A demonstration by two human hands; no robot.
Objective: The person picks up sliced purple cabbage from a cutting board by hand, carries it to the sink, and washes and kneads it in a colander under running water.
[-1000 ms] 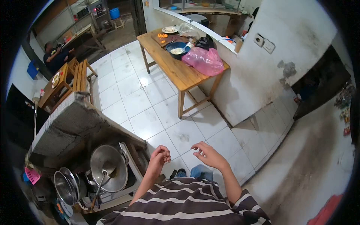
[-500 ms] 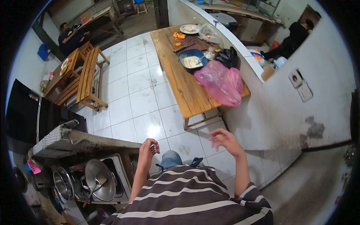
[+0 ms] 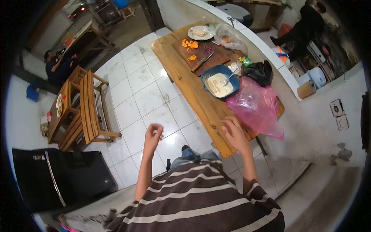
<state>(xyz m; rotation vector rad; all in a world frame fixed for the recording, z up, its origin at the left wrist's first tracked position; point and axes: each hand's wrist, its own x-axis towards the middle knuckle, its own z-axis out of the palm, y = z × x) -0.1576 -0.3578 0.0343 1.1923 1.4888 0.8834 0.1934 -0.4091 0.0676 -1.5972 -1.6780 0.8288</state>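
Note:
My left hand (image 3: 154, 136) hangs over the tiled floor, its fingers loosely curled, with nothing seen in it. My right hand (image 3: 235, 135) is open above the near end of the wooden table (image 3: 181, 83), closest to a pink plastic bag (image 3: 253, 103). Whether it touches the tabletop I cannot tell. Beyond the bag is a blue bowl (image 3: 206, 75) of creamy white batter (image 3: 220, 86), with a spoon (image 3: 231, 76) leaning in it. Farther back, a knife (image 3: 202, 62) lies on a cutting board (image 3: 221, 58) beside cut orange pieces (image 3: 190, 43) and small purplish pieces (image 3: 208, 49).
A white plate (image 3: 200, 33), a clear plastic bag (image 3: 231, 36) and a black plastic bag (image 3: 259, 73) are on the table. A low wall (image 3: 270, 52) runs along its right. Left are a bench (image 3: 92, 108) and black fridge (image 3: 77, 176). Two people sit farther off.
I have moved forward toward the table, which now appears closer. My right hand has come over its near end. The stove and pans at the lower left have left the view.

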